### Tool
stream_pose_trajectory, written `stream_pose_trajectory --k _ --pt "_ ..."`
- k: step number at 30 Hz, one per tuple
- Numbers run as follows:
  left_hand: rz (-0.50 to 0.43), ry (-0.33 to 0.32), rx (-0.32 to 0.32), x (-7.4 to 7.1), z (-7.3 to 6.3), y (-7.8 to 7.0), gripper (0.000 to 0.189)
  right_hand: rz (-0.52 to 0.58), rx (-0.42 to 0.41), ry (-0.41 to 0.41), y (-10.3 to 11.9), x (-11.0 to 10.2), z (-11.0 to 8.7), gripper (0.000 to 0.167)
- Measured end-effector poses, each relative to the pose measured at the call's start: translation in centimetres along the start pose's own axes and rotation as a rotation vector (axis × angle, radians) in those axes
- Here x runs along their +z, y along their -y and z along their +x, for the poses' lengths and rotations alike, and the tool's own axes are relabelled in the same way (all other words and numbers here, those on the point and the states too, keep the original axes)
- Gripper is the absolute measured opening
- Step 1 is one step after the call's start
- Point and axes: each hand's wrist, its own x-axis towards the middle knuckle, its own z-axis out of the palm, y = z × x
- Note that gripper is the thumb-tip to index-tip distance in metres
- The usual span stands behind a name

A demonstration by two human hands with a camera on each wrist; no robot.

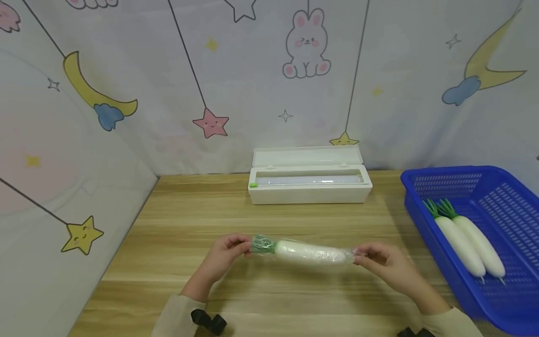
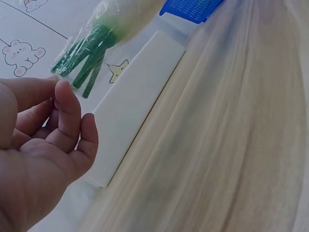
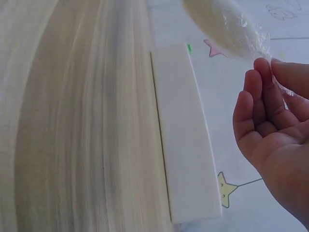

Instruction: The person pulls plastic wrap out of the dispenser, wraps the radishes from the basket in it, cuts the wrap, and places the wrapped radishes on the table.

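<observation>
A white radish [image 1: 309, 252] with cut green stems is wrapped in clear plastic film and held level above the wooden table. My left hand [image 1: 227, 257] pinches the film at the stem end, thumb against forefinger; the green stems [image 2: 91, 53] show through the film in the left wrist view. At the root end, my right hand [image 1: 385, 267] pinches the twisted film tail [image 3: 264, 48] between thumb and fingertips. Behind the radish stands a white film dispenser box [image 1: 309, 194], its lid raised and a roll of film inside.
A blue plastic basket [image 1: 421, 234] stands at the right, with two unwrapped white radishes [image 1: 471, 243] lying in it. The wooden table [image 1: 202, 206] meets a cloth backdrop [image 1: 252, 84] printed with stars, moons and a rabbit.
</observation>
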Motion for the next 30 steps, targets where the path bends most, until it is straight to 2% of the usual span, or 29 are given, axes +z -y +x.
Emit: stream_pose_trajectory --k 4,6,8,11,15,19,22,24,26,30 --pt "-0.046 -0.005 -0.075 -0.4 -0.2 -0.3 0.022 -0.064 -0.162 0.038 0.4 0.5 -0.5 0.024" --pt "-0.081 -0.015 -0.117 -0.5 -0.3 -0.4 0.016 -0.114 -0.288 0.045 0.5 0.8 -0.5 0.03" --pt "-0.109 -0.022 -0.158 -0.5 -0.3 -0.6 0.01 -0.161 -0.422 0.045 0.6 1.1 -0.3 0.024" --pt "-0.147 -0.022 -0.203 -0.5 -0.2 -0.6 0.008 -0.256 -0.64 0.021 0.7 1.5 0.0 0.009" --pt "-0.162 -0.022 -0.244 -0.3 -0.3 -0.6 0.015 -0.418 -0.847 -0.058 0.8 1.7 0.5 0.027" --pt "-0.123 -0.015 -0.276 0.1 -0.5 -0.8 0.025 -0.6 -0.906 -0.158 1.2 1.6 0.6 0.034" --pt "-0.086 -0.004 -0.281 0.5 -0.7 -0.9 0.026 -0.692 -0.94 -0.219 1.3 1.5 0.6 0.035" --pt "-0.082 -0.003 -0.284 0.6 -0.8 -1.0 0.025 -0.664 -0.94 -0.241 1.1 1.6 0.6 0.033" --pt "-0.095 -0.006 -0.271 0.6 -1.0 -1.1 0.024 -0.598 -0.898 -0.25 0.9 1.7 0.5 0.031" --pt "-0.13 -0.024 -0.215 0.1 -1.6 -1.2 0.026 -0.429 -0.7 -0.242 0.6 2.0 0.1 0.029"
